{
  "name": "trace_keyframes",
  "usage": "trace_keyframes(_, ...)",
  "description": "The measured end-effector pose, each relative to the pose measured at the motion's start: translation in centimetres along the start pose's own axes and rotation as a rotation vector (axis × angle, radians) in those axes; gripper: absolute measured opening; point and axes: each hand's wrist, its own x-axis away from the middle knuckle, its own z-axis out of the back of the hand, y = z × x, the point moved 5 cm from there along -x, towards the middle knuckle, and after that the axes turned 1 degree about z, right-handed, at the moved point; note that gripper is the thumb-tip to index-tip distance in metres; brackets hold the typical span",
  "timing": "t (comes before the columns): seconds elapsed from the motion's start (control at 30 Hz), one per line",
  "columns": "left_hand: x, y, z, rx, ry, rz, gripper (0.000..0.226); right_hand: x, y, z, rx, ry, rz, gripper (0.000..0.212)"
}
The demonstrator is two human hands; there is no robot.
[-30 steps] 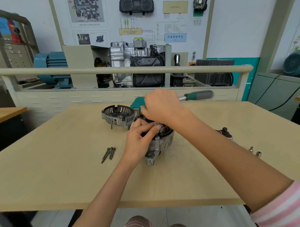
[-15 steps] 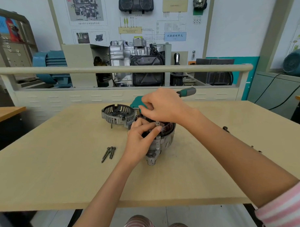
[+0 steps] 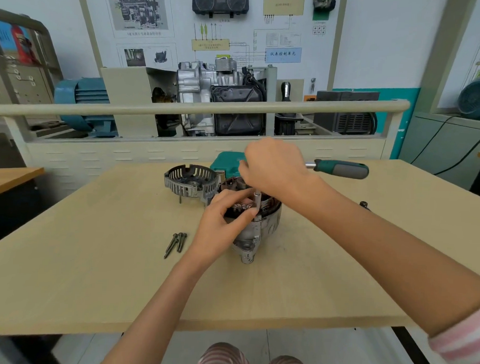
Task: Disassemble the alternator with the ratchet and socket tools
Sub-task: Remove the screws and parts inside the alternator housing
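Observation:
The alternator body (image 3: 256, 231) stands on the wooden table (image 3: 94, 272) with its copper windings showing at the top. My right hand (image 3: 274, 166) grips the head of the ratchet; its green and grey handle (image 3: 342, 169) sticks out to the right. A thin silver socket (image 3: 257, 198) runs down from under that hand to the alternator's rim. My left hand (image 3: 221, 224) holds the alternator's near side, its fingertips beside the socket's lower end. The removed slotted end cover (image 3: 191, 181) lies just behind and to the left.
Two long bolts (image 3: 175, 243) lie on the table left of the alternator. A green tool case (image 3: 227, 161) sits behind my hands. A small dark part (image 3: 364, 205) lies at the right, behind my forearm. A training bench with an engine (image 3: 220, 99) stands beyond the table.
The ratchet handle has swung back out to the right after pointing away half a second ago. My left hand has stayed on the alternator.

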Motion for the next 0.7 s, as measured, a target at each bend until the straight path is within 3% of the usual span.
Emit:
trace_keyframes(0.33,-0.3,0.2,0.5,-0.062,-0.015,-0.059,0.021,0.7,6.0,-1.2,-0.204,0.100,-0.218,0.035)
trace_keyframes(0.5,-0.8,0.8,0.3,-0.167,-0.061,-0.076,0.025,2.2,7.4,-3.3,-0.454,0.116,-0.330,0.040)
trace_keyframes(0.7,-1.1,1.4,0.6,-0.251,-0.056,-0.132,0.019,2.7,7.2,-4.3,-0.588,0.163,-0.353,0.042)
